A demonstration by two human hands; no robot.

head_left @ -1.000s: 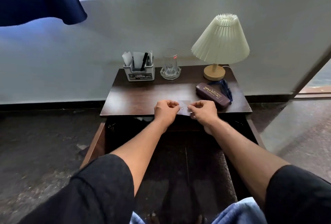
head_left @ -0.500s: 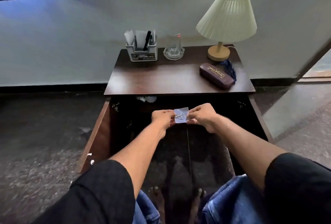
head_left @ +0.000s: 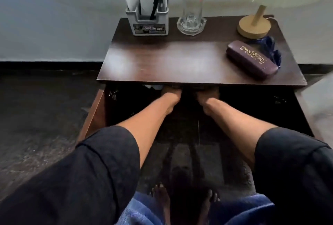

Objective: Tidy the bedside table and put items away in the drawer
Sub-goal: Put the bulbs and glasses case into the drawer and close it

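The dark wooden bedside table (head_left: 180, 62) stands against the wall, and the compartment (head_left: 135, 104) under its top is open. My left hand (head_left: 171, 93) and my right hand (head_left: 207, 93) reach side by side into that dark opening. Their fingers are hidden beneath the tabletop's front edge, so what they hold cannot be seen. The small clear packet is out of sight. On the right of the top lies a maroon glasses case (head_left: 252, 59) with a blue cord (head_left: 272, 50) behind it.
At the back of the top stand a white holder (head_left: 148, 22) with a pen and papers, a glass in a glass dish (head_left: 191, 17), and a lamp (head_left: 254, 26). A door panel (head_left: 95, 115) hangs open at the left. My bare feet are on the dark floor below.
Both hands lifted a small clear packet off the tabletop's front edge, lowered it, then pushed into the open compartment. The packet and my fingers are now hidden. The camera moved closer and tilted down.
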